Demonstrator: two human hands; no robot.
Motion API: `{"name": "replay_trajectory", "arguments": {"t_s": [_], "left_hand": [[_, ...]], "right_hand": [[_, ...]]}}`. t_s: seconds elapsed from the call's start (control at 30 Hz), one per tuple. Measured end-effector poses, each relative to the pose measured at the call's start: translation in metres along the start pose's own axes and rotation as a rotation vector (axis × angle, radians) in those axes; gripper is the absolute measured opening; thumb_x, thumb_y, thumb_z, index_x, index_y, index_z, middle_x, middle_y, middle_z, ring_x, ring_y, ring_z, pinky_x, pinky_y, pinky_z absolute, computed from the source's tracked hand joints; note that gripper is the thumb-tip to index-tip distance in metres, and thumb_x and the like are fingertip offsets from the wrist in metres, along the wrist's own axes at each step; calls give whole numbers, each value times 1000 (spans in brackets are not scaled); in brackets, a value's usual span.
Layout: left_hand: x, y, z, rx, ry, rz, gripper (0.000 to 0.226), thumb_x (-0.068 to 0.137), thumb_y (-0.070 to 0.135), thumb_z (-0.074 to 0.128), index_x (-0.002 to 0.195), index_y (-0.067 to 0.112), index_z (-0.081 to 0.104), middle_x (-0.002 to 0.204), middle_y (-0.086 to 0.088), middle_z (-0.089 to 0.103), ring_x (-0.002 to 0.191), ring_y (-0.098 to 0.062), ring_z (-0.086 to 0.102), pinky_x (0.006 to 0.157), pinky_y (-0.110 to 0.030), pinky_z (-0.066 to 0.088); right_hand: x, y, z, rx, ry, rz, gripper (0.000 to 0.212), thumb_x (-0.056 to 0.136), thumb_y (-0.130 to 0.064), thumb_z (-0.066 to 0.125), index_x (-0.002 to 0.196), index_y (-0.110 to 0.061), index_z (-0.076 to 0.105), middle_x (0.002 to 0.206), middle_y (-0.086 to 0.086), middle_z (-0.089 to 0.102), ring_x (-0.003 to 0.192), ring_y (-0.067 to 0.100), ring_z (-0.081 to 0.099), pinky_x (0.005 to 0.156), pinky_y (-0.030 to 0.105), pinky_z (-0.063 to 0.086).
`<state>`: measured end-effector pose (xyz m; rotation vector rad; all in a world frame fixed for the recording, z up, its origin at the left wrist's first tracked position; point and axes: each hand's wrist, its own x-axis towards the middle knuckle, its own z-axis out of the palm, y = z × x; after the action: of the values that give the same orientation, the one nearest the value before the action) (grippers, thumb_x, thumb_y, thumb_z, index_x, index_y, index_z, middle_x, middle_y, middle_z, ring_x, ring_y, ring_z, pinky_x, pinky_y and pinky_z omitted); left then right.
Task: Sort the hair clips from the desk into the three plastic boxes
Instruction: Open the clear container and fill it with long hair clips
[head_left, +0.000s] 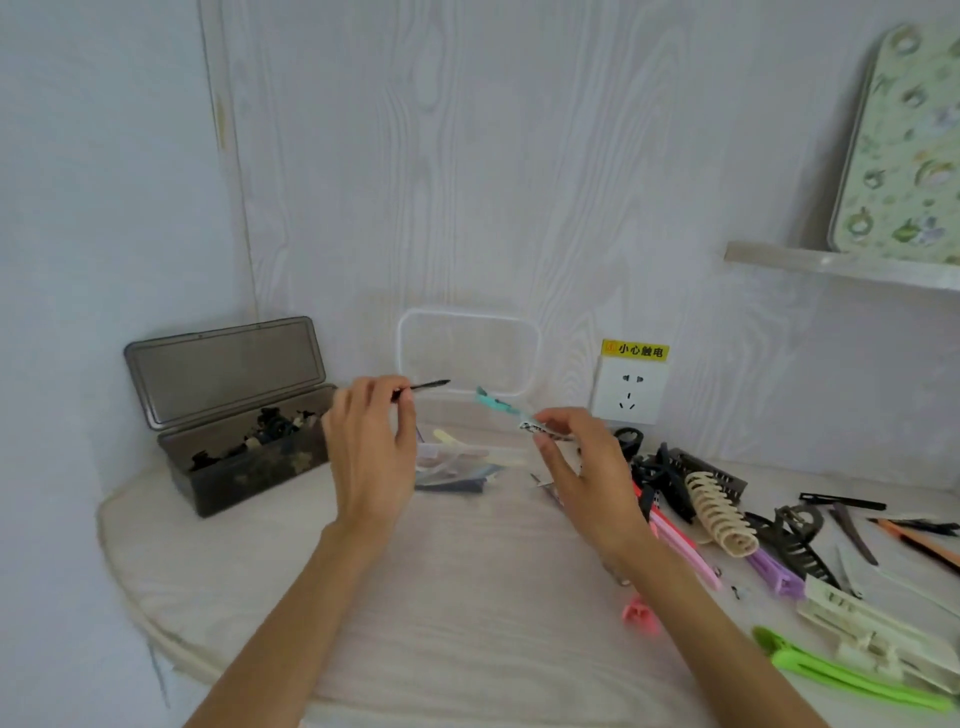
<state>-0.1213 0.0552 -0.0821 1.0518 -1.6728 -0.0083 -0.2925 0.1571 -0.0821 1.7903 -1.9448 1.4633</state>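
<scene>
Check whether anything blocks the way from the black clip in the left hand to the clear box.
Nothing visible does. The left hand pinches the thin black clip just above the clear box, whose lid stands open against the wall. The right hand, holding a teal clip, hovers over the box's right end, clear of that path.

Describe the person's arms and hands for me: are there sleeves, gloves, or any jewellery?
Both forearms are bare up to the picture's lower edge, with no sleeves showing. The left hand and the right hand wear no gloves. No rings or watch can be seen. Something small sits by the right wrist, too blurred to identify.
</scene>
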Motion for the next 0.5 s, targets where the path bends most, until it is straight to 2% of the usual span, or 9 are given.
{"name": "replay_trajectory", "arguments": {"t_s": [0.1, 0.17, 0.27, 0.33, 0.4, 0.5], "left_hand": [[-9, -10, 21, 68, -103, 25, 19, 94, 14, 44, 106, 16, 60, 100, -4, 58, 91, -23, 48, 79, -34, 35], [-11, -20, 23, 61, -129, 46, 24, 93, 9, 42, 110, 16, 58, 104, -3, 57, 94, -22, 47, 81, -31, 32], [-12, -25, 20, -114, -182, -9, 25, 96, 13, 41, 118, 16, 52, 113, 0, 56, 102, -14, 45, 86, -21, 28], [-11, -23, 20, -211, -195, -50, 31, 96, 21, 42, 126, 16, 46, 120, 1, 51, 111, -12, 44, 92, -22, 33], [-11, -21, 18, -189, -135, -121, 31, 94, 27, 47, 121, 12, 49, 117, -1, 51, 110, -16, 45, 90, -29, 40], [-11, -20, 14, -37, -64, -155, 22, 89, 35, 52, 98, 16, 55, 99, 0, 54, 89, -14, 43, 74, -30, 38]], "right_hand": [[19, 0, 14, -104, 17, -8, 20, 92, -23, 55, 110, -19, 60, 101, -8, 60, 97, 10, 51, 88, 25, 39], [29, 1, 28, -174, 1, -26, 19, 92, -19, 54, 108, -18, 62, 104, -4, 64, 99, 16, 53, 89, 28, 36], [33, 2, 43, -209, -120, -25, 26, 96, -18, 43, 115, -20, 61, 115, -4, 63, 112, 17, 50, 107, 37, 29], [34, 4, 40, -228, -183, -4, 32, 98, -17, 38, 123, -22, 57, 125, -5, 58, 123, 14, 44, 114, 38, 19], [32, 9, 30, -246, -118, 1, 31, 96, -16, 43, 122, -20, 58, 123, -2, 58, 120, 16, 46, 107, 34, 29], [26, 13, 18, -171, -45, 137, 22, 93, -19, 47, 111, -20, 60, 108, -2, 59, 101, 14, 52, 86, 26, 42]]}}
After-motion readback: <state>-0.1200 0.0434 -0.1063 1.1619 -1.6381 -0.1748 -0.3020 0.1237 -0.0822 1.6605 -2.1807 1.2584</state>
